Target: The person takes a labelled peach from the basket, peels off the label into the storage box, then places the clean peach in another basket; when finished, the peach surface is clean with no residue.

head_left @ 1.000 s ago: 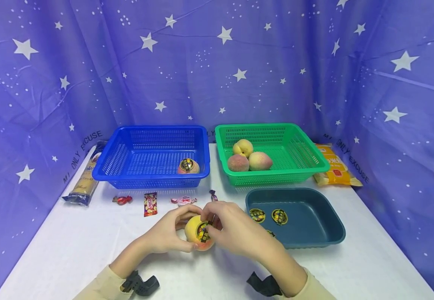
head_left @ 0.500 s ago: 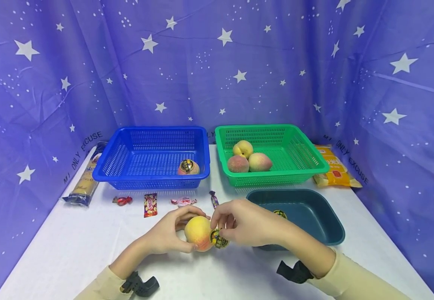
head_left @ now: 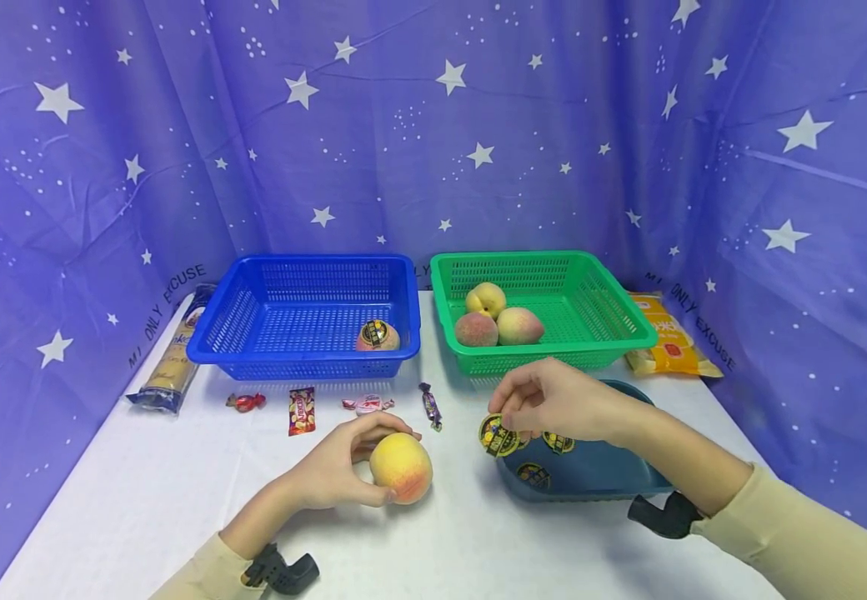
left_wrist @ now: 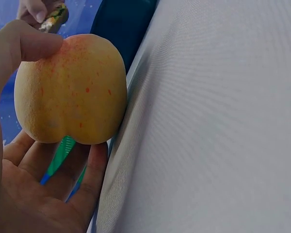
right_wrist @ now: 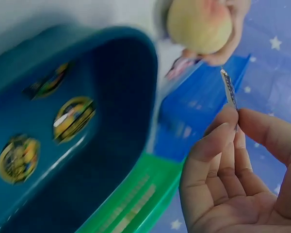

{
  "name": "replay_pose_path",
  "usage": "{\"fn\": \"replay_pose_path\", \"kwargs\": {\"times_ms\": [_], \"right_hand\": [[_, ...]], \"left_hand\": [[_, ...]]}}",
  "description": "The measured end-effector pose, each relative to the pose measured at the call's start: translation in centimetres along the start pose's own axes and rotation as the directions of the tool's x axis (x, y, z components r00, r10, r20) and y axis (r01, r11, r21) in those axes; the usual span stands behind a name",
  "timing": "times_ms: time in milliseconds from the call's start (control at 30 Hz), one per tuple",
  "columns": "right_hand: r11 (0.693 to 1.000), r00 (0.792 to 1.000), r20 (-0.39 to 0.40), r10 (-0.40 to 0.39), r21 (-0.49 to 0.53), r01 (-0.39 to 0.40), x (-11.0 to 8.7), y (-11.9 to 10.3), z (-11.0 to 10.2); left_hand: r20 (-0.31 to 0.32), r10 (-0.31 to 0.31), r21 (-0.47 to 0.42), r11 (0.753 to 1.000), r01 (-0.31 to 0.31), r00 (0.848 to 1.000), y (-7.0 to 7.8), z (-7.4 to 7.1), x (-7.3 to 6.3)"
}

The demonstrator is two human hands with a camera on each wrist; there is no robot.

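Right hand (head_left: pixel 564 404) moved toward tray (head_left: pixel 598 475), fingertips pinching sticker (head_left: pixel 498 437); left hand (head_left: pixel 328 468) curled round peach (head_left: pixel 401 468). Apparent step: sticker transfer; next: likely release.

Head view looks forward-down; wrist close-ups share the peach (left_wrist: pixel 70 92).

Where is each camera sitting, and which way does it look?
Head: worn there, looking forward and down at the table; left hand, right hand and sleeves show.
Left wrist: looks from there at the left hand holding a peach; the right hand shows top left.
Right wrist: looks from there at the right hand pinching a sticker, and the dark tray; left hand shows top right.
Both wrist views share the peach, sticker and dark tray.
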State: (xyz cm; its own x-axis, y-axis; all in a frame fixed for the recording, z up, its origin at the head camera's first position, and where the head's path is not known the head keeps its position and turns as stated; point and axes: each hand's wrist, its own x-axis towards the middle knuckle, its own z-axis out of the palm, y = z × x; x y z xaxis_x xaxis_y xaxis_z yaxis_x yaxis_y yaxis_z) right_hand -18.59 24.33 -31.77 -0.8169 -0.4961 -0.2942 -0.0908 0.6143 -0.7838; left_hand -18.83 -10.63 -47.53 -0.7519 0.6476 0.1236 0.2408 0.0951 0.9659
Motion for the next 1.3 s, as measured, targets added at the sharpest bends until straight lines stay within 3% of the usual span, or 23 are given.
{"fn": "replay_pose_path", "kwargs": {"times_ms": [500, 967, 1300], "right_hand": [[0.979, 0.978, -0.108, 0.181, -0.07, -0.189, -0.8, 6.1, -4.9], [0.964, 0.971, -0.126, 0.205, -0.144, -0.222, -1.6, 10.1, -5.8], [0.916, 0.958, -0.159, 0.238, -0.292, -0.276, -2.4, 10.9, -6.5]], "left_hand": [[-0.006, -0.015, 0.021, 1.0, 0.015, 1.0, 0.0, -0.1, 0.0], [-0.001, -0.003, 0.012, 1.0, 0.003, 1.0, -0.1, 0.0, -0.1], [0.001, 0.01, 0.011, 1.0, -0.01, 1.0, -0.1, 0.0, 0.0]]}}
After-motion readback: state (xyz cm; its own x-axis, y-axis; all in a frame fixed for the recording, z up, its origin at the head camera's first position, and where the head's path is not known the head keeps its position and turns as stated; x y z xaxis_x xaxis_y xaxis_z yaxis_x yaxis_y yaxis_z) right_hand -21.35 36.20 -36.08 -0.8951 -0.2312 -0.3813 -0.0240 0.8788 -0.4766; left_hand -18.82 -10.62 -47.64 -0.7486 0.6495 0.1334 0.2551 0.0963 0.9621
